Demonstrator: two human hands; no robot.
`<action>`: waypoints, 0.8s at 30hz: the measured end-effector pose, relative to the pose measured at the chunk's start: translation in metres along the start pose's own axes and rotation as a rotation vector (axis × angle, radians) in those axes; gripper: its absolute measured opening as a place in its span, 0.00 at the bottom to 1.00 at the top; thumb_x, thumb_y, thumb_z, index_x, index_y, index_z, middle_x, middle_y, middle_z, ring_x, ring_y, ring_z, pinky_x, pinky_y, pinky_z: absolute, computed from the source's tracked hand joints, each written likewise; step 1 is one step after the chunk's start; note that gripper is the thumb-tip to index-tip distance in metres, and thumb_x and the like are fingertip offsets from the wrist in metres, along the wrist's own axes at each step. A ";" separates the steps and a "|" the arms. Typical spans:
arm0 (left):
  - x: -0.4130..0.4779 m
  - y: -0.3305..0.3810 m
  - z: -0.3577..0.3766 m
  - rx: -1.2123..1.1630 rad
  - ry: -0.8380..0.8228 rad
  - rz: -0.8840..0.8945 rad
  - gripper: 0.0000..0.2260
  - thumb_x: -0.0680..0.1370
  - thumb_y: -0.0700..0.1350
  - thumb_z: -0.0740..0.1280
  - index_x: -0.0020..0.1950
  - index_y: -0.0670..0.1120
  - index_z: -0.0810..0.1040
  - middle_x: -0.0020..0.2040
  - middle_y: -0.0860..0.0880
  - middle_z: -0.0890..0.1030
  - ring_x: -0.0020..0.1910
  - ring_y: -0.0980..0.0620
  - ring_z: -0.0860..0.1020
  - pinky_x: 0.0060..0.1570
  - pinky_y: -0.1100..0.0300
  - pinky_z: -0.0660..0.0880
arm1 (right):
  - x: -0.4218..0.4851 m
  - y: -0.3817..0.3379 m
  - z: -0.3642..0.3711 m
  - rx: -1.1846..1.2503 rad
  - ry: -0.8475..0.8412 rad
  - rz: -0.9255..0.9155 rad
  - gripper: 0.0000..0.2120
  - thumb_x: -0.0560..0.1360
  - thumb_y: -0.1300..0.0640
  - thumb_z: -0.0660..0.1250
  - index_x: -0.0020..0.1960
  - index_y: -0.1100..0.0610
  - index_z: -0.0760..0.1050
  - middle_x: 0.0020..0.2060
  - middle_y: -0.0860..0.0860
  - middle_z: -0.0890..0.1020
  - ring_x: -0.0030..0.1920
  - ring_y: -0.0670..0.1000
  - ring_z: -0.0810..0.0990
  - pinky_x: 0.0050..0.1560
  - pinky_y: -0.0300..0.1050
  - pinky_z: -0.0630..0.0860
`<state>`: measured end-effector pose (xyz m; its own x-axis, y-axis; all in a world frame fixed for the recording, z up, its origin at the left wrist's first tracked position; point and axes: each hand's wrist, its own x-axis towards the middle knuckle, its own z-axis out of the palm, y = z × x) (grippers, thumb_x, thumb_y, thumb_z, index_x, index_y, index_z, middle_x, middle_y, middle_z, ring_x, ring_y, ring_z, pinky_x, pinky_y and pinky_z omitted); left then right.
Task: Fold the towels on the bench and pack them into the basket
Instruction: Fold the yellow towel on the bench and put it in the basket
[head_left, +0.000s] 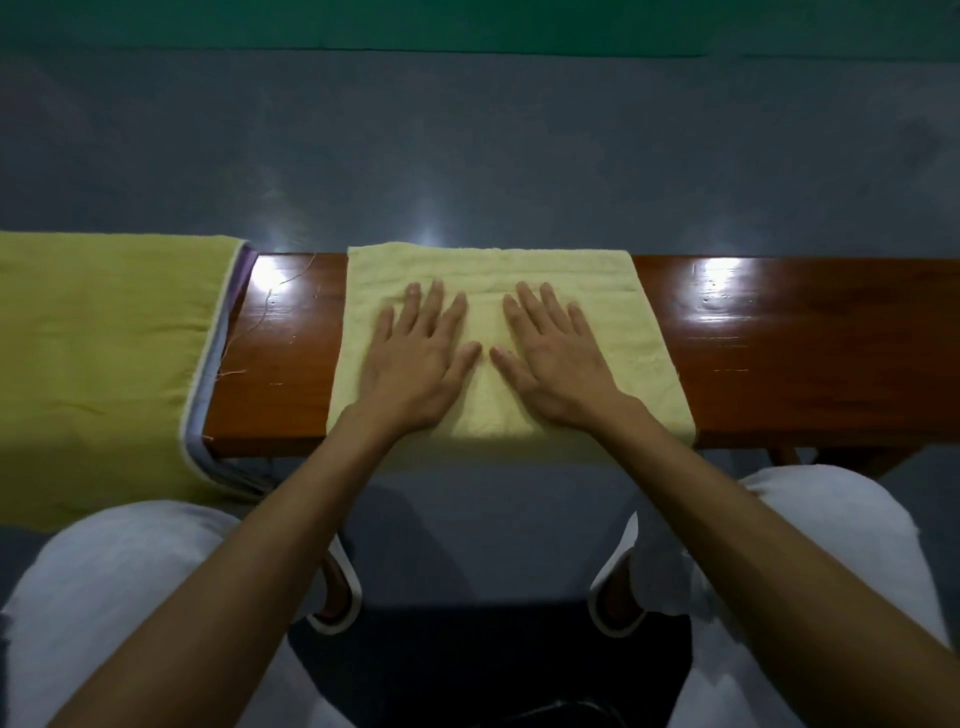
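The folded pale towel (641, 332) lies across the middle of the wooden surface (779, 338), and its far and near edges reach the surface's two long edges. A narrow strip of bare wood separates it from a yellow-green towel (104, 338) draped over the left end. A longer bare stretch runs off to the right. Both grips rest flat on the folded towel, fingers straight and spread, clamped on nothing. The left grip (415, 358) and right grip (558, 358) lie side by side, thumbs nearly meeting at its centre.
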<state>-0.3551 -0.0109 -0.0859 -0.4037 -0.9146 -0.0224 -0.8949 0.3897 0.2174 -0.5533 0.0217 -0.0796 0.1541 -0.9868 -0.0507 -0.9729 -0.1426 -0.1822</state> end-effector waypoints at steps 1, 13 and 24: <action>-0.001 -0.006 0.000 0.009 -0.002 -0.021 0.31 0.85 0.62 0.44 0.85 0.52 0.42 0.84 0.48 0.40 0.83 0.47 0.37 0.81 0.45 0.40 | -0.001 0.007 -0.001 -0.008 -0.005 0.020 0.34 0.84 0.36 0.42 0.84 0.51 0.42 0.83 0.51 0.42 0.82 0.55 0.37 0.81 0.59 0.40; -0.022 -0.053 -0.011 -0.001 0.000 -0.135 0.34 0.83 0.67 0.42 0.84 0.52 0.40 0.84 0.49 0.38 0.82 0.47 0.36 0.79 0.42 0.40 | -0.021 0.068 -0.007 -0.014 -0.006 0.282 0.36 0.83 0.35 0.39 0.83 0.54 0.38 0.83 0.52 0.39 0.82 0.56 0.37 0.81 0.61 0.40; -0.029 -0.046 -0.031 -0.130 0.108 -0.186 0.33 0.83 0.59 0.60 0.83 0.48 0.53 0.82 0.45 0.57 0.80 0.42 0.57 0.77 0.41 0.57 | -0.023 0.070 -0.025 0.331 0.191 0.291 0.32 0.82 0.38 0.54 0.80 0.55 0.60 0.80 0.56 0.62 0.79 0.59 0.59 0.77 0.65 0.59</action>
<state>-0.2963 -0.0054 -0.0647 -0.2052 -0.9783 0.0294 -0.9173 0.2027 0.3428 -0.6290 0.0326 -0.0667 -0.1816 -0.9829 0.0299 -0.8590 0.1438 -0.4913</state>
